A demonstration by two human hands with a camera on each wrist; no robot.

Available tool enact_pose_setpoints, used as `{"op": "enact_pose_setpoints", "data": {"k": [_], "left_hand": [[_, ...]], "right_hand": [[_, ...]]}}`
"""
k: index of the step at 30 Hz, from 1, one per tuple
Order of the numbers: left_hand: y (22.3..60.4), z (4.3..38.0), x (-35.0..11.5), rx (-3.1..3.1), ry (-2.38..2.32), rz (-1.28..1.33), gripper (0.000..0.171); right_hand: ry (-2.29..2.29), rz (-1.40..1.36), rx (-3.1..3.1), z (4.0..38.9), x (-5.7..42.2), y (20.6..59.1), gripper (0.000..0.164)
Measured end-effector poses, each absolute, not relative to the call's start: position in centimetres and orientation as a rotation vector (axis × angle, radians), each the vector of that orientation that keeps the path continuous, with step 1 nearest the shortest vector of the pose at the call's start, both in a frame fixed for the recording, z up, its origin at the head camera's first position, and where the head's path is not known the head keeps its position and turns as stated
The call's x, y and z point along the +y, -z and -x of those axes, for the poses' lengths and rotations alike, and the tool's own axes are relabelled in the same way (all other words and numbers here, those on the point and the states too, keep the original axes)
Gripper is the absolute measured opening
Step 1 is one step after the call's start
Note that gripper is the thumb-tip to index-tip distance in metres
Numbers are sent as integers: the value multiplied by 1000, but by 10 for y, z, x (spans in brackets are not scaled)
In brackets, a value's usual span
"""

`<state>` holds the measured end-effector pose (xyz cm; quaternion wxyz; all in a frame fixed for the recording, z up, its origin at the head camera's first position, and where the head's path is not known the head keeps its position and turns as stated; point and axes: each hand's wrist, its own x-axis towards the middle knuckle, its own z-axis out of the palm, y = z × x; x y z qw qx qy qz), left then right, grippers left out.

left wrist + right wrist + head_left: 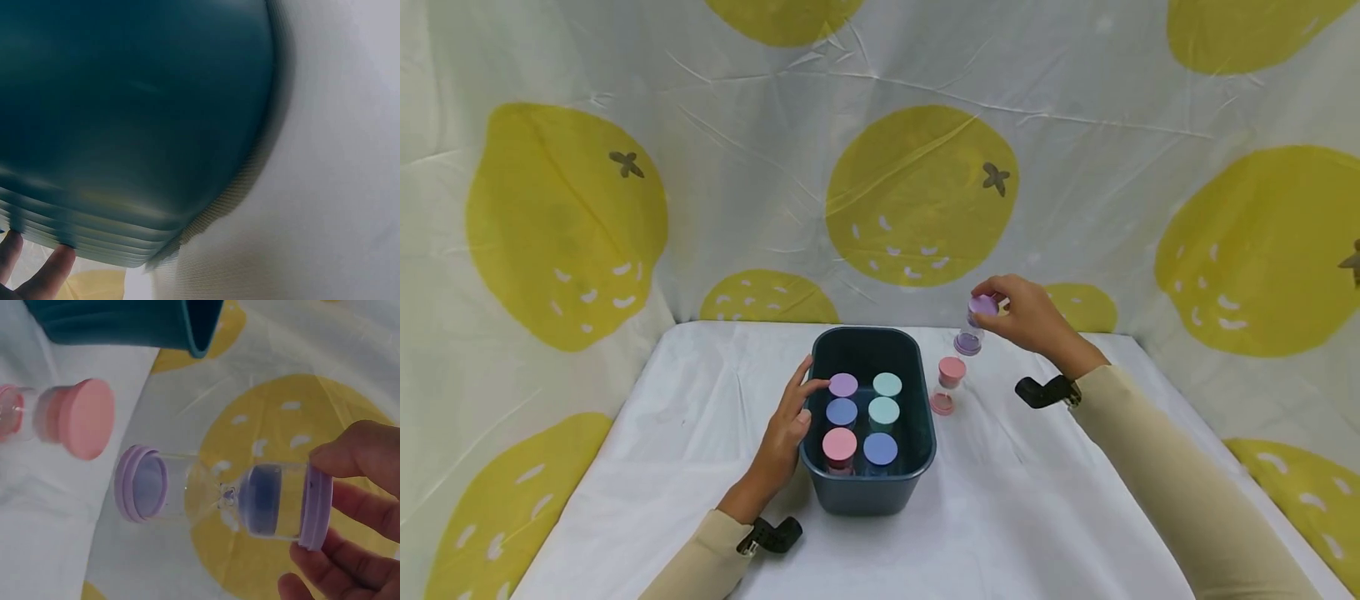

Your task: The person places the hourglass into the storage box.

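Observation:
My right hand (1026, 317) pinches the lilac upper cap of a sand timer (265, 500) with thumb and fingers, beyond the bin's right side. The timer stands upright in the head view, with purple sand in its upper bulb. Nearer to me, a pink sand timer (952, 372) stands on the white cloth beside the bin. My left hand (786, 433) rests with extended fingers along the left rim of the dark teal bin (872, 496). Its index finger reaches over the rim near a lilac-capped timer (843, 385). In the left wrist view, fingertips (59, 256) touch the bin's wall.
Inside the bin, several timers stand in two columns, among them a mint-capped timer (883, 412), a blue-capped timer (880, 448) and a pink-capped timer (839, 444). A lemon-print sheet (760, 192) hangs behind the table and at both sides. White cloth (1037, 508) covers the table.

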<state>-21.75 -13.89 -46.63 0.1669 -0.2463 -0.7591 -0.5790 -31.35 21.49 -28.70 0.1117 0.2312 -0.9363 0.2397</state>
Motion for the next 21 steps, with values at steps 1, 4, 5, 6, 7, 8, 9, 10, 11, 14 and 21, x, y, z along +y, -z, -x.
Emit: {"op": "enact_pose_setpoints", "data": {"k": [1, 4, 5, 6, 7, 8, 9, 10, 11, 14, 21], "left_hand": [[466, 218, -139, -2160, 1645, 701, 46], [466, 218, -140, -2160, 1647, 705, 46], [466, 219, -140, -2160, 1649, 710, 46], [465, 219, -140, -2161, 1653, 711, 46], [465, 219, -140, -2161, 1655, 711, 46], [465, 219, -139, -2163, 1656, 710, 46], [465, 219, -139, -2167, 1654, 707, 46], [465, 219, -139, -2168, 1655, 706, 46], [465, 219, -139, -2169, 1654, 706, 46], [466, 219, -139, -2168, 1654, 709, 45], [466, 219, -140, -2168, 1655, 708, 46]], "right_hand": [[-711, -678, -2732, 312, 210, 283, 31], [-758, -684, -2686, 306, 192, 271, 31], [-782, -686, -2673, 304, 186, 267, 31], [-806, -696, -2658, 302, 180, 264, 30], [-823, -708, -2643, 301, 174, 262, 30], [-836, -724, -2630, 300, 167, 260, 30], [-847, -742, -2617, 299, 161, 258, 29], [-860, -765, -2605, 298, 155, 256, 29], [-870, -789, -2594, 298, 148, 256, 29], [-881, -845, -2583, 298, 130, 256, 29], [-850, -927, -2675, 303, 90, 271, 30]]}}
